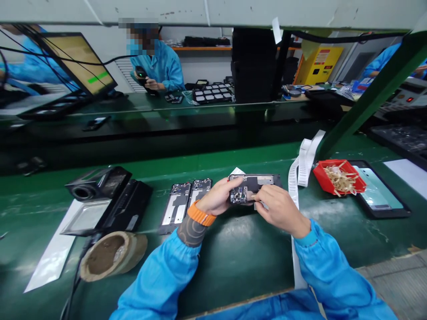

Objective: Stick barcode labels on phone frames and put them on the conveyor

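Note:
An opened phone body (255, 181), its circuit board showing at the left end, is held sideways above the green bench. My left hand (218, 195), with an orange band at the wrist, grips its left end, thumb on top. The fingers of my right hand (278, 206) are pinched together at the phone's lower edge, near the board; whatever they hold is too small to make out. Two more opened phone bodies lie to the left of my hands, the outer phone body (175, 206) and the inner phone body (200, 189), partly behind my left wrist.
A red tray (325, 182) of small pale strips overlaps a dark tray (396, 209) on the right. A white label strip (293, 178) runs down the bench. Leftward stand a black device (126, 209) and a cardboard roll (136, 251). A person (167, 66) holds a scanner across the bench.

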`<state>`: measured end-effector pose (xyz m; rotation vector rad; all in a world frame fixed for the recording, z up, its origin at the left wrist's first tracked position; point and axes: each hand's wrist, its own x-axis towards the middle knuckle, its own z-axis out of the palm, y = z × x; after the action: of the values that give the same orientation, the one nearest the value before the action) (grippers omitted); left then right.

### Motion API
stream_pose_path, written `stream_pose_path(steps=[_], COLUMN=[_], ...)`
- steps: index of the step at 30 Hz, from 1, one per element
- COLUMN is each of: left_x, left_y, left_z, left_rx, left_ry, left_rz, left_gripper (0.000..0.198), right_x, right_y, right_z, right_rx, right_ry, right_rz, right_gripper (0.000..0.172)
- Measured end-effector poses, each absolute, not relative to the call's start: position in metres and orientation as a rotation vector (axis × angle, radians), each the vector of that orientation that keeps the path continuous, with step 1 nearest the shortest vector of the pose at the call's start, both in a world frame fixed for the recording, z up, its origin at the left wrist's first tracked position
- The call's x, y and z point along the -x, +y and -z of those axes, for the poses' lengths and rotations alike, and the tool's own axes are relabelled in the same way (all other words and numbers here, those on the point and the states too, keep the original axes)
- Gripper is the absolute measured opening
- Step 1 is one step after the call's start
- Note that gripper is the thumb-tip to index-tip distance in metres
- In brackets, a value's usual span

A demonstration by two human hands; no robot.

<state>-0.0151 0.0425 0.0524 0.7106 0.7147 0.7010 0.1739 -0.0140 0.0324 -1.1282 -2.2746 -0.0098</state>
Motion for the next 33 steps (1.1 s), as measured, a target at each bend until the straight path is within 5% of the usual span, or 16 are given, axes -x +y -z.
stream_pose_path(steps=[4, 11, 25, 33], left_x=[0.020, 0.016, 0.004, 0.013], left_y=[0.049, 0.053, 0.050, 0.121], left_z=[-0.047, -0.038, -0.031, -0.026], left_rx=[-0.749, -0.660, -0.614, -0.406], left_ry=[0.762, 0.734, 0.806, 1.092], left_rz=[-0.730, -0.878, -0.908, -1.194], left_gripper=[0.016, 0.035, 0.040, 0.010], right_x=[-0.175, -0.216, -0.255, -0.284], right_y=[-0.013, -0.015, 0.001, -0.018], right_z=[-0.037, -0.050, -0.030, -0.021], right_rx=[1.140, 1.213, 1.455, 1.531], right_ry=[-2.252, -1.753, -1.419, -1.328], right_rz=[-0.032, -0.072, -0.236, -0.302], right_gripper=[0.015, 0.009, 0.012, 0.017])
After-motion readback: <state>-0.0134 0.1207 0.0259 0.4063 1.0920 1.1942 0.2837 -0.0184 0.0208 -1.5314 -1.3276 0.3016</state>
